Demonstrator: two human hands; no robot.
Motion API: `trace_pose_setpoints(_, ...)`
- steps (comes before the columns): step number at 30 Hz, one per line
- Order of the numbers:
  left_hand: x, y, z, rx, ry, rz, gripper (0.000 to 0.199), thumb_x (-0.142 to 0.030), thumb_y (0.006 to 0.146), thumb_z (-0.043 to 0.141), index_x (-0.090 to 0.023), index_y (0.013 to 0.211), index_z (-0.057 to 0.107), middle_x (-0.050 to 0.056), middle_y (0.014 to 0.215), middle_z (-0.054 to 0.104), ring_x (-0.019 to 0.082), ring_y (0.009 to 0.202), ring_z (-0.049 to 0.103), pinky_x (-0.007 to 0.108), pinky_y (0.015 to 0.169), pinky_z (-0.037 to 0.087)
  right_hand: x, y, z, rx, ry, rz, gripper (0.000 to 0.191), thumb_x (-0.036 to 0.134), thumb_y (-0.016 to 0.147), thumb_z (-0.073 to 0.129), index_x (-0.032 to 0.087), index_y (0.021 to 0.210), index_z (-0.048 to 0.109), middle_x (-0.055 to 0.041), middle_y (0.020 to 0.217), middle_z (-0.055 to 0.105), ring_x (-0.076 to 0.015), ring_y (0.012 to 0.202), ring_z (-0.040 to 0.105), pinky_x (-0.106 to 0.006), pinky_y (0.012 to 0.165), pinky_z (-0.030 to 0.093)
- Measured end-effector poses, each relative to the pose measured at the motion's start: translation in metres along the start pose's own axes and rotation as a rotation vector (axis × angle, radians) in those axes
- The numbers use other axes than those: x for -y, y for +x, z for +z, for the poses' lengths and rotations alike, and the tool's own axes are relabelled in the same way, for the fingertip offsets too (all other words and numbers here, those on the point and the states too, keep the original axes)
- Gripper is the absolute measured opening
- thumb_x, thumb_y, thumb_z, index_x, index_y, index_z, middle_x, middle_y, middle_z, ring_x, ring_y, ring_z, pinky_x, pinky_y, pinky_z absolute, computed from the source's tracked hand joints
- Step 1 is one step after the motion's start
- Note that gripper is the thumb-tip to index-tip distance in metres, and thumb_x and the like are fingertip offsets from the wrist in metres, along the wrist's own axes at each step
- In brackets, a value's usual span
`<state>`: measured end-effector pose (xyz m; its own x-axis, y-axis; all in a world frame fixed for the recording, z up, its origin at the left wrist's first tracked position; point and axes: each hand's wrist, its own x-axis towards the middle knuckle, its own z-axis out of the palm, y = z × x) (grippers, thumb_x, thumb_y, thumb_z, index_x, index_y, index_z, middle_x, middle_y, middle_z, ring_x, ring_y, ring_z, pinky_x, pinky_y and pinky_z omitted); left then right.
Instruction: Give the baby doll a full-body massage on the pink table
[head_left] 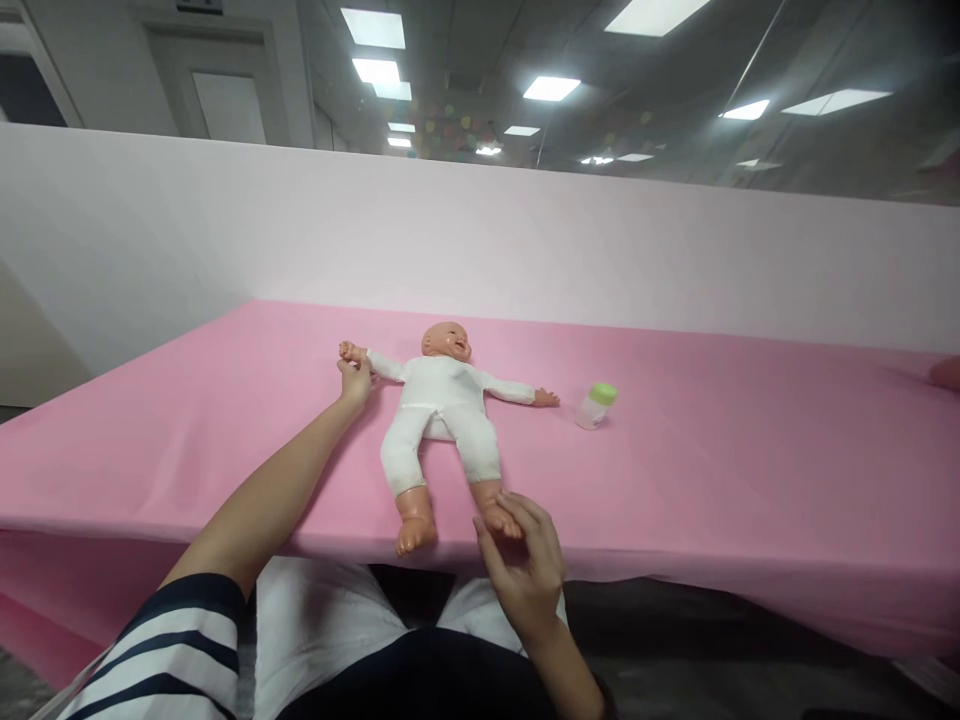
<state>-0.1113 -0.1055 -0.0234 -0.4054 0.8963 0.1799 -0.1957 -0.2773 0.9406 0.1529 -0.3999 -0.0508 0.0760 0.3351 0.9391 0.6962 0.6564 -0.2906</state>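
A baby doll [442, 400] with a white cloth body lies on its back on the pink tablecloth [712, 460], head away from me and arms spread. My left hand [355, 382] is closed around the doll's wrist on the left side. Near the front edge my right hand [525, 560] is at the doll's foot on the right side, its fingers apart and curved around the foot; whether they touch it is unclear. To the right of the doll's other hand sits a small clear bottle [597, 406] with a green lid, slightly tilted in view.
A white partition [480, 240] stands behind the table along its full width. At the far right edge, a skin-coloured object [945, 373] is partly in view on the cloth. The table's front edge runs just above my lap.
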Motion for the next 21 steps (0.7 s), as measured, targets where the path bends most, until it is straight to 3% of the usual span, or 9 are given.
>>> trace_pose_setpoints(2, -0.004, -0.008, 0.004, 0.043, 0.097, 0.116, 0.039, -0.036, 0.095, 0.069, -0.027, 0.122, 0.043, 0.012, 0.128, 0.06, 0.022, 0.106, 0.069, 0.035, 0.081, 0.061, -0.001, 0.017, 0.004, 0.011, 0.019, 0.043, 0.038, 0.01, 0.091, 0.076, 0.018, 0.127, 0.067, -0.0126, 0.111, 0.071, -0.0249, 0.105, 0.071, -0.04, 0.089, 0.066)
trace_pose_setpoints(8, -0.012, -0.036, 0.012, 0.367, 0.324, 0.457, 0.043, -0.037, 0.093, 0.067, -0.028, 0.133, 0.052, 0.011, 0.137, 0.064, 0.026, 0.122, 0.065, 0.041, 0.096, 0.058, -0.003, 0.069, 0.034, 0.127, 0.149, 0.092, 0.033, 0.019, 0.095, 0.072, 0.024, 0.127, 0.065, -0.0104, 0.118, 0.072, -0.025, 0.115, 0.07, -0.042, 0.099, 0.061)
trace_pose_setpoints(12, -0.015, -0.045, 0.012, 0.533, 0.473, 0.609, 0.036, -0.035, 0.095, 0.062, -0.024, 0.129, 0.061, 0.011, 0.133, 0.068, 0.026, 0.124, 0.064, 0.046, 0.104, 0.055, -0.007, 0.086, 0.061, 0.217, 0.237, 0.179, 0.029, 0.02, 0.095, 0.071, 0.024, 0.123, 0.066, -0.0093, 0.122, 0.072, -0.0248, 0.118, 0.068, -0.042, 0.102, 0.059)
trace_pose_setpoints(15, -0.016, -0.046, 0.011, 0.592, 0.571, 0.729, 0.032, -0.031, 0.094, 0.061, -0.024, 0.125, 0.065, 0.011, 0.132, 0.07, 0.026, 0.123, 0.064, 0.049, 0.11, 0.051, -0.008, 0.09, 0.073, 0.241, 0.27, 0.231, 0.029, 0.018, 0.093, 0.071, 0.024, 0.121, 0.067, -0.0088, 0.123, 0.072, -0.0242, 0.118, 0.068, -0.041, 0.103, 0.058)
trace_pose_setpoints(17, -0.017, -0.047, 0.011, 0.59, 0.578, 0.724, 0.031, -0.029, 0.094, 0.061, -0.024, 0.125, 0.065, 0.01, 0.131, 0.07, 0.026, 0.123, 0.064, 0.049, 0.11, 0.051, -0.007, 0.091, 0.073, 0.23, 0.273, 0.235, 0.03, 0.018, 0.092, 0.072, 0.023, 0.121, 0.067, -0.0085, 0.122, 0.072, -0.0237, 0.117, 0.068, -0.04, 0.102, 0.058)
trace_pose_setpoints(21, -0.016, -0.045, 0.014, 0.45, 0.388, 0.492, 0.036, -0.029, 0.092, 0.066, -0.026, 0.128, 0.06, 0.009, 0.132, 0.068, 0.026, 0.122, 0.065, 0.042, 0.099, 0.056, -0.001, 0.089, 0.058, 0.156, 0.216, 0.176, 0.029, 0.018, 0.093, 0.072, 0.022, 0.121, 0.066, -0.0086, 0.117, 0.073, -0.0229, 0.114, 0.069, -0.039, 0.1, 0.059)
